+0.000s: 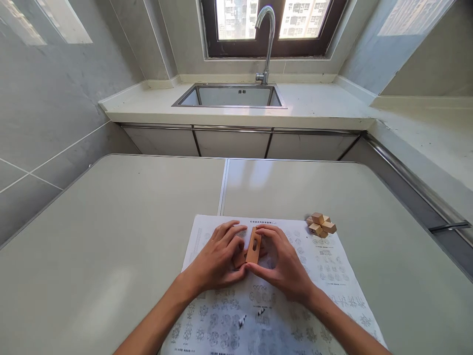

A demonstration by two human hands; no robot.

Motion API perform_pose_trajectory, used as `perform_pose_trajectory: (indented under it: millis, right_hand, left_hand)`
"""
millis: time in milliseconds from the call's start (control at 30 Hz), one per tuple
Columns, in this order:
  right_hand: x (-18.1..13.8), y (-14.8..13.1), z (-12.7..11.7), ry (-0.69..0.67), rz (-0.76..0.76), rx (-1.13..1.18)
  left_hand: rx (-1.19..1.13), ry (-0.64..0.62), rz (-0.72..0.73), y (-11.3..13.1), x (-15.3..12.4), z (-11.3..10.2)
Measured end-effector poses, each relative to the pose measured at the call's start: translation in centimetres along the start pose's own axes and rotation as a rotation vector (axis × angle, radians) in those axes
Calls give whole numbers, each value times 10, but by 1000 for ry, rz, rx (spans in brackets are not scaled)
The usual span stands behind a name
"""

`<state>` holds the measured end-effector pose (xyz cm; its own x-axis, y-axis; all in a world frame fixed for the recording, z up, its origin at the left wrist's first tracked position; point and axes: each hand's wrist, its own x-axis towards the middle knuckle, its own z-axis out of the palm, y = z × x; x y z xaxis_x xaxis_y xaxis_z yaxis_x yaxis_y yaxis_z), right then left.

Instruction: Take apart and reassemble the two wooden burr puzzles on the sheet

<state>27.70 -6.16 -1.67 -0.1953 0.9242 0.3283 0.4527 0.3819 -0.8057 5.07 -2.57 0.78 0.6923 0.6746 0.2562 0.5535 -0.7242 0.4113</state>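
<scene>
Pinching the slotted wooden block by its ends, near the far edge of the printed sheet: right hand. Left hand grasps a second piece beside it. Light end-pressure should limit tilting.

A pale table with rounded far corners fills the lower view, a light strip running across it from the far edge. Beyond it stands a white counter with grey cupboard fronts below, edged by metal trim. Set into the counter is a metal-rimmed sink (small dark slots show in its back wall), and a curved chrome tap rises behind it. A dark-framed window looks onto tall buildings. Grey walls on both sides carry bright reflections.
</scene>
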Motion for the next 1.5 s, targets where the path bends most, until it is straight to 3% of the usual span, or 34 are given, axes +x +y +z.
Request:
perform_pose_trajectory:
  millis: [1500]
  right_hand:
    - [1,0,-2,38,0,28]
  left_hand:
    - [-26,-26,55,-1,0,0]
